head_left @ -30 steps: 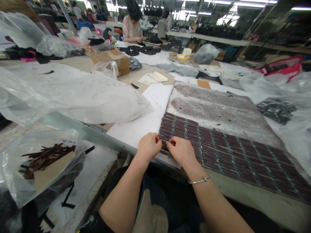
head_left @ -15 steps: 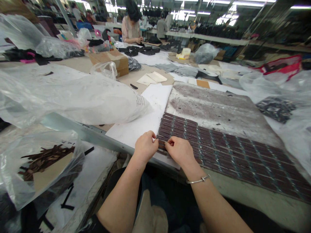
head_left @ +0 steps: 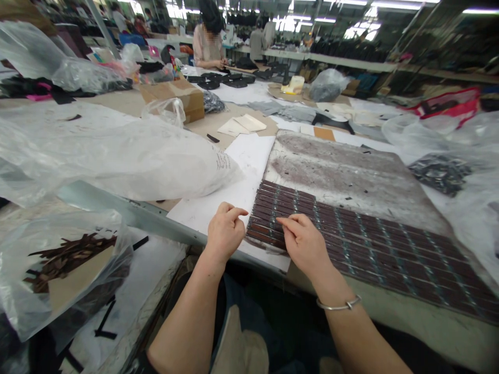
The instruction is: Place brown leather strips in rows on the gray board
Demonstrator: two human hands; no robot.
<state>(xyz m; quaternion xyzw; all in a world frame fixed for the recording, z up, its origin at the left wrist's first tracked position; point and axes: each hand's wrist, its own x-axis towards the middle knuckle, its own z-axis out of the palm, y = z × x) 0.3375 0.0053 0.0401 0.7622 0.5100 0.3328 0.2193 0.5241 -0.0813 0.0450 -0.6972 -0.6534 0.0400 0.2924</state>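
Rows of narrow dark brown strips (head_left: 374, 244) lie side by side along the near part of a worn, stained board (head_left: 335, 166). At the left end of these rows, my left hand (head_left: 228, 228) hovers by the board's edge with its index finger stretched out and nothing visible in it. Over the near left strips is my right hand (head_left: 304, 239), a bracelet on its wrist. Its thumb and index finger come together at the tips; whether anything small is between them is too small to tell.
White paper (head_left: 249, 150) and a large plastic bag (head_left: 156, 161) lie left of the board. A clear bag of brown strips (head_left: 74, 259) sits at lower left. Behind are a cardboard box (head_left: 175, 98) and a person (head_left: 208, 44) across the table. More plastic (head_left: 440, 171) is at right.
Both hands have lifted off the near left strips and moved apart, the left hand to the left and the right hand to the right. The left fingers have opened.
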